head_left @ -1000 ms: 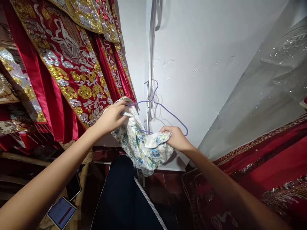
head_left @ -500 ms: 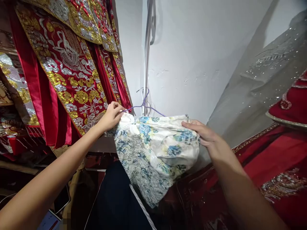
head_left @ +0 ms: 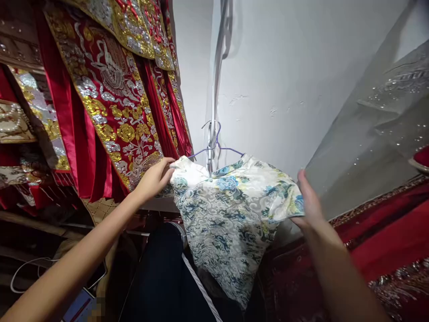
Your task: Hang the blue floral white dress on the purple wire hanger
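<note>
A white blouse with blue, green and yellow flowers (head_left: pixel 224 223) hangs spread out in front of me on a thin purple wire hanger (head_left: pixel 217 142). Its near shoulder on the left is pinched between the thumb and fingers of my left hand (head_left: pixel 154 178), close to the hanger's end. At the opposite side, my right hand (head_left: pixel 310 201) is beside the short sleeve's hem. The thumb there stands up, away from the cloth, while the other fingers are partly hidden behind the sleeve edge. The hanger's hook is up against a metal pole (head_left: pixel 216 80).
Red embroidered costumes with gold and silver sequins (head_left: pixel 114 103) hang at left. Sheer sequined fabric (head_left: pixel 368 134) slopes down at right above red cloth (head_left: pixel 385 223). A phone-like screen (head_left: pixel 78 306) and a white cable (head_left: pixel 16 273) are low at left. White wall (head_left: pixel 284 67) stands behind.
The blouse's right sleeve has been unfolded outward, and the neckline now shows open. My right hand has moved right and its thumb has lifted off the cloth. My left hand stays at the shoulder.
</note>
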The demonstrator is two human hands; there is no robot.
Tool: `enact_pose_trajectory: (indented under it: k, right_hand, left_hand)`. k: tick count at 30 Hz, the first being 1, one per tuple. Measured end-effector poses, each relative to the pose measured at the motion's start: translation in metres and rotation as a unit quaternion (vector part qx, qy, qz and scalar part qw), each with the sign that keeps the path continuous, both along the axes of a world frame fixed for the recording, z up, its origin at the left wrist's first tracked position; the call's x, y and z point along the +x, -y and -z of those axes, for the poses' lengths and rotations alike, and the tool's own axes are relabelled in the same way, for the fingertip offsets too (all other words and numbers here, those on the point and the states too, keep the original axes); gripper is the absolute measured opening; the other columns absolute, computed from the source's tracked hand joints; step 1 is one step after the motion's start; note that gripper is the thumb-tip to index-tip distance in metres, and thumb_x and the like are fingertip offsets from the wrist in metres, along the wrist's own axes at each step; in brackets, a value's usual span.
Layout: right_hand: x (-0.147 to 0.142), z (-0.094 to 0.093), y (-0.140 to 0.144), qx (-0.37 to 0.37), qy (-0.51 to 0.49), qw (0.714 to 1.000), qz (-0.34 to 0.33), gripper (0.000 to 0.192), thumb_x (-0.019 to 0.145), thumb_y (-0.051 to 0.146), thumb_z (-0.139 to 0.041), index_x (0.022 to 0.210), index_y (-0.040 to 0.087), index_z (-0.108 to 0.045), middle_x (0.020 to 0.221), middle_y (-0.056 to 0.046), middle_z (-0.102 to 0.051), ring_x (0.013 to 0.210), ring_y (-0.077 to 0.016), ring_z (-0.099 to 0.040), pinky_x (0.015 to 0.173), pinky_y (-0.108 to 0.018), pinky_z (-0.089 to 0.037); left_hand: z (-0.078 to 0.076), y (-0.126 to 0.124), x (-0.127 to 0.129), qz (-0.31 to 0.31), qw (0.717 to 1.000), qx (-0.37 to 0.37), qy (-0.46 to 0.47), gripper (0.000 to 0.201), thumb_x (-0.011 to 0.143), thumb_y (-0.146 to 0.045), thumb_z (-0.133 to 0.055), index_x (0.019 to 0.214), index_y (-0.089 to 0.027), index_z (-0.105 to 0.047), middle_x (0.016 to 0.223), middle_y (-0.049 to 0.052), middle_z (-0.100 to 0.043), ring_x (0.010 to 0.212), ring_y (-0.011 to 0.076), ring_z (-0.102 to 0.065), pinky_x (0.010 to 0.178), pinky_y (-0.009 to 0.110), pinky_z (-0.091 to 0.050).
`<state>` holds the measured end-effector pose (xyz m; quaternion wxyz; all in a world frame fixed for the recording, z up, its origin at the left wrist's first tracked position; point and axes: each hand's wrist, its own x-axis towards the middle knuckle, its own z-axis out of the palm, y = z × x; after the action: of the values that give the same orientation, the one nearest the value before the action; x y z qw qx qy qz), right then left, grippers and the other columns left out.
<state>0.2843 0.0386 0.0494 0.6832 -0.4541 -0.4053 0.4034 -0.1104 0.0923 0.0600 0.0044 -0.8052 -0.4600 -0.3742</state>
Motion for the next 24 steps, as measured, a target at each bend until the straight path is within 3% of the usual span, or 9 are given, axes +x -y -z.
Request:
enact_pose_trajectory:
  k: [4, 9, 12, 14, 15, 17, 20, 22, 24]
  right_hand:
    - [0.001, -0.016, -0.002, -0.067, -0.045, 0.997, -0.019, 0.02, 0.086, 0.032, -0.07, 0.098, 0.016, -0.072, 0.09, -0.01, -0.074, 0.08, -0.0228, -0.072, 0.069, -0.029, -0.059]
    - [-0.018, -0.037, 0.013, 0.021, -0.094, 0.993, 0.067, 0.028, 0.087, 0.04, -0.067, 0.106, 0.02, -0.07, 0.09, -0.005, -0.073, 0.073, -0.0183, -0.069, 0.066, -0.027, -0.059]
    - [-0.038, -0.019, 0.053, 0.024, 0.025, 0.972, 0.231, 0.036, 0.083, 0.054, -0.067, 0.099, 0.023, -0.071, 0.081, -0.003, -0.072, 0.067, -0.0191, -0.066, 0.058, -0.027, -0.056]
    - [-0.056, 0.001, 0.084, 0.001, 0.183, 0.946, 0.267, 0.038, 0.08, 0.061, -0.065, 0.076, 0.023, -0.071, 0.063, -0.002, -0.066, 0.056, -0.0206, -0.061, 0.046, -0.028, -0.049]
    - [-0.065, 0.01, 0.098, 0.006, 0.254, 0.947, 0.195, 0.042, 0.078, 0.063, -0.064, 0.064, 0.024, -0.069, 0.052, -0.002, -0.06, 0.048, -0.021, -0.056, 0.039, -0.03, -0.045]
    - [-0.079, 0.021, 0.119, 0.043, 0.384, 0.919, -0.081, 0.033, 0.075, 0.058, -0.069, 0.071, 0.026, -0.075, 0.06, -0.003, -0.067, 0.053, -0.0234, -0.061, 0.047, -0.032, -0.052]
    - [-0.082, 0.022, 0.123, 0.056, 0.464, 0.789, -0.398, 0.051, 0.069, 0.046, -0.08, 0.118, 0.033, -0.073, 0.107, -0.005, -0.075, 0.092, -0.0292, -0.071, 0.084, -0.038, -0.058]
    - [-0.074, 0.021, 0.109, 0.031, 0.457, 0.778, -0.43, 0.065, 0.071, 0.044, -0.081, 0.133, 0.036, -0.063, 0.125, -0.006, -0.069, 0.109, -0.0304, -0.067, 0.096, -0.041, -0.054]
    - [-0.066, 0.023, 0.085, 0.036, 0.448, 0.832, -0.327, 0.061, 0.079, 0.046, -0.075, 0.137, 0.035, -0.059, 0.136, -0.007, -0.062, 0.121, -0.0316, -0.06, 0.104, -0.046, -0.048]
  left_hand:
    - [-0.006, -0.004, 0.006, 0.001, 0.998, 0.06, -0.004, 0.027, 0.095, -0.024, -0.043, 0.115, -0.019, -0.061, 0.11, 0.009, -0.067, 0.101, 0.0243, -0.062, 0.089, 0.038, -0.047]
    - [-0.035, 0.011, 0.04, -0.05, 0.979, 0.186, 0.071, 0.029, 0.095, -0.03, -0.051, 0.121, -0.021, -0.062, 0.115, 0.011, -0.058, 0.111, 0.0269, -0.052, 0.098, 0.045, -0.042]
    - [-0.046, 0.036, 0.058, 0.019, 0.982, 0.117, 0.145, 0.041, 0.096, -0.039, -0.051, 0.134, -0.025, -0.052, 0.107, 0.008, -0.06, 0.101, 0.0241, -0.056, 0.092, 0.043, -0.045]
    - [-0.047, 0.052, 0.068, 0.102, 0.976, 0.002, 0.193, 0.045, 0.097, -0.043, -0.046, 0.138, -0.024, -0.048, 0.108, 0.008, -0.062, 0.096, 0.0227, -0.059, 0.086, 0.039, -0.048]
    - [-0.046, 0.058, 0.072, 0.13, 0.968, -0.062, 0.207, 0.043, 0.097, -0.043, -0.046, 0.135, -0.023, -0.051, 0.108, 0.009, -0.063, 0.096, 0.0229, -0.06, 0.082, 0.038, -0.049]
    - [-0.04, 0.07, 0.078, 0.152, 0.95, -0.179, 0.208, 0.035, 0.091, -0.039, -0.052, 0.118, -0.019, -0.061, 0.103, 0.009, -0.065, 0.093, 0.0238, -0.061, 0.076, 0.035, -0.05]
    - [-0.027, 0.085, 0.077, 0.149, 0.934, -0.268, 0.183, 0.02, 0.074, -0.021, -0.06, 0.093, -0.018, -0.065, 0.088, 0.004, -0.065, 0.079, 0.0214, -0.061, 0.067, 0.031, -0.049]
    - [-0.02, 0.096, 0.07, 0.148, 0.937, -0.268, 0.166, 0.015, 0.071, -0.013, -0.055, 0.082, -0.02, -0.061, 0.08, 0.002, -0.064, 0.073, 0.0194, -0.059, 0.065, 0.03, -0.048]
    - [-0.019, 0.107, 0.06, 0.131, 0.952, -0.251, 0.12, 0.014, 0.072, -0.01, -0.049, 0.076, -0.022, -0.057, 0.075, 0.0, -0.064, 0.072, 0.0188, -0.059, 0.068, 0.03, -0.047]
